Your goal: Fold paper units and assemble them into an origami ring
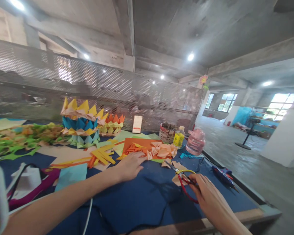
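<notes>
My right hand (pixel 205 187) grips a pair of scissors (pixel 183 182) with red and yellow handles, their blades pointing up and left over scraps of peach paper (pixel 176 179). Farther left, my left hand (pixel 131 164) reaches forward, fingers extended, to the edge of a pile of folded orange paper pieces (pixel 136 149). Whether the fingertips pinch a piece cannot be made out. Just right of them lies a heap of folded peach paper pieces (pixel 163 150). Both heaps rest on or beside an orange sheet (pixel 127 143). Yellow and orange paper strips (pixel 101 155) lie left of my left hand.
Stacked folded-paper crowns (pixel 80 122) stand at the back left, near green paper scraps (pixel 26 138). A woven basket (pixel 168 132), a yellow-labelled bottle (pixel 178 138) and a pink jug (pixel 195 142) stand back right. A glue gun (pixel 224 178) lies right. Cables cross the blue tabletop (pixel 137 202).
</notes>
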